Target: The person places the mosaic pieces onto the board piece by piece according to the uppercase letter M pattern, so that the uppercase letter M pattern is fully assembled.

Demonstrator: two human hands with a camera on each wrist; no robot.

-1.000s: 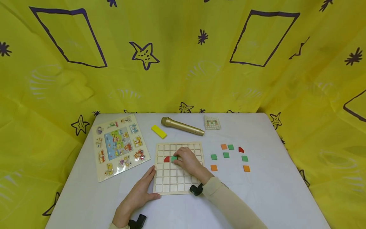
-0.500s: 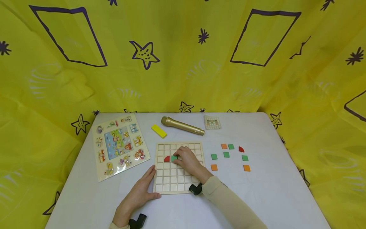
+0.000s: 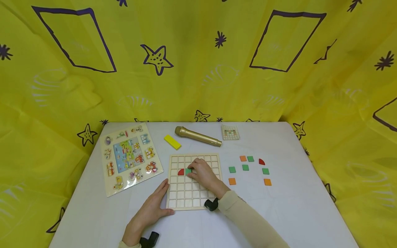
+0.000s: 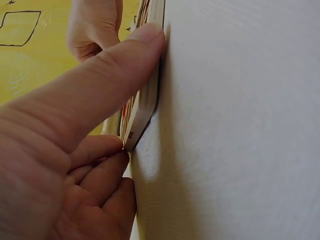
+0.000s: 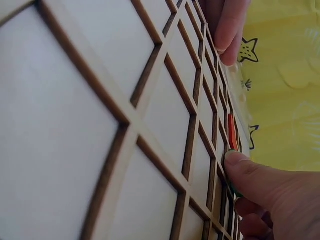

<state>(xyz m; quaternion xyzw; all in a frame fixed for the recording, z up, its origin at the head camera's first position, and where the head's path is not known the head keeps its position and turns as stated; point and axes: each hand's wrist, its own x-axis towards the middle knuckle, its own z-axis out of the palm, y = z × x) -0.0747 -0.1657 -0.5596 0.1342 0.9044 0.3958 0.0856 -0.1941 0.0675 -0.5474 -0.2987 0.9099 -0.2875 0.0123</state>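
A wooden grid board (image 3: 184,195) lies flat on the white table. My left hand (image 3: 150,208) rests against its near left corner, fingers along the left side and thumb at the front edge. Over the board, my right hand (image 3: 203,174) pinches a green square tile (image 3: 187,171) between thumb and fingers, at a cell beside a red quarter-circle tile (image 3: 181,172). The right wrist view shows the thumb over most of the green tile, with the red tile (image 5: 232,131) standing slightly above the grid's ribs. Whether the green tile sits fully in its cell is hidden.
Right of the board lie several loose tiles: green squares (image 3: 245,167), orange squares (image 3: 232,181) and a red quarter-circle (image 3: 262,161). Behind stand a gold microphone (image 3: 198,136), a yellow block (image 3: 172,142) and a pattern card (image 3: 230,132). A picture puzzle (image 3: 131,160) lies left.
The green tile has shifted very slightly left toward the red tile under my right fingers. My left hand stays in place at the board's corner.
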